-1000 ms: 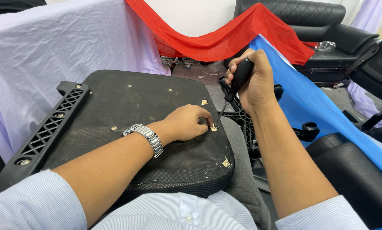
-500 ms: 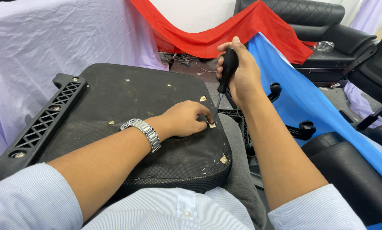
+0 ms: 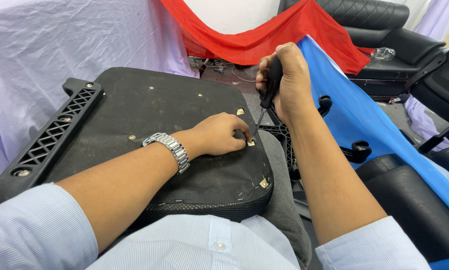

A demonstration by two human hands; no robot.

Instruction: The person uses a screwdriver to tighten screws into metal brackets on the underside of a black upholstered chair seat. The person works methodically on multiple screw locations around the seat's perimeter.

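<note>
Black-handled screwdriver [image 3: 270, 85] is gripped in the clenched right hand [image 3: 289, 80], its shaft running steeply down to a small fastener [image 3: 251, 142] just below. That fastener is pinched by the left hand [image 3: 219, 134], nearer, on the seat underside [image 3: 149, 110].
</note>
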